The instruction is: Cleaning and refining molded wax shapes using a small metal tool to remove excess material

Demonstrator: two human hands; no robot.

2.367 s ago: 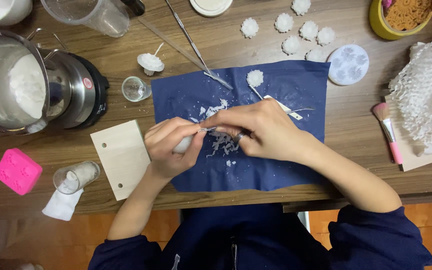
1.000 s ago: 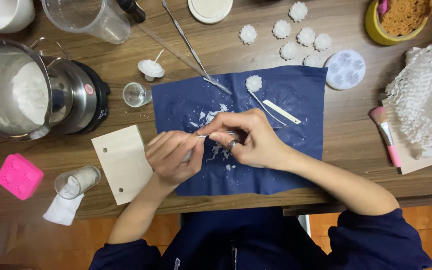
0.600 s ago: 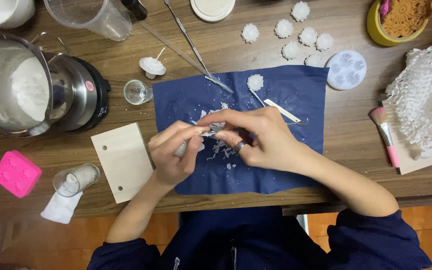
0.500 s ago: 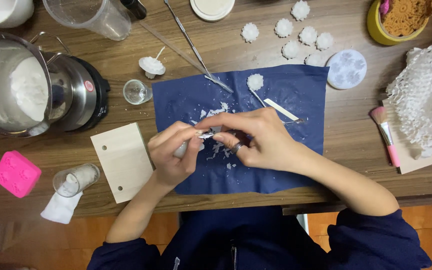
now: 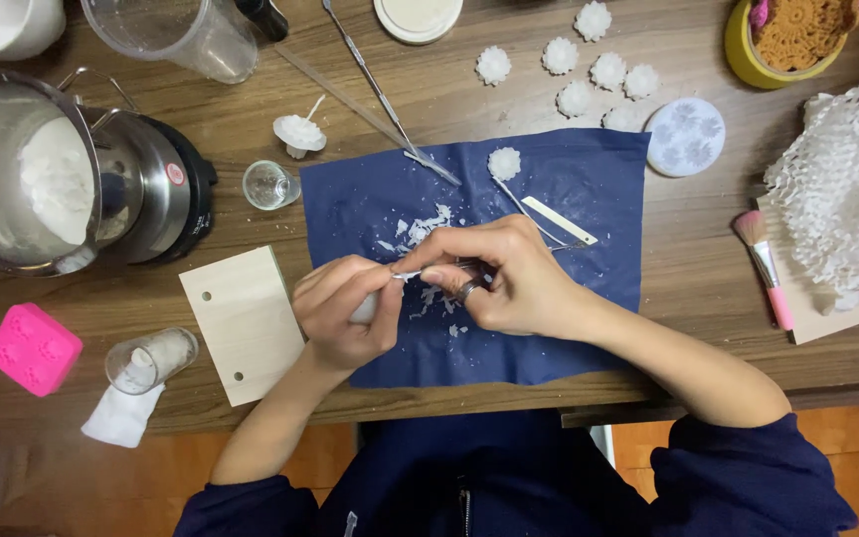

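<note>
Blue cloth: wax piece in left hand, right hand touching.

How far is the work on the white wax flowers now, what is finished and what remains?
Seven white flowers lie finished looking on the table, one more on the blue cloth. The left hand holds a small white piece while the right hand works it with a thin tool; shavings lie beneath. What remains cannot be told.

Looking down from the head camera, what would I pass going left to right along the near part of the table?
Pink mould → small glass jar → pale wooden board → left hand → right hand → pink-handled brush → white netting.
</note>
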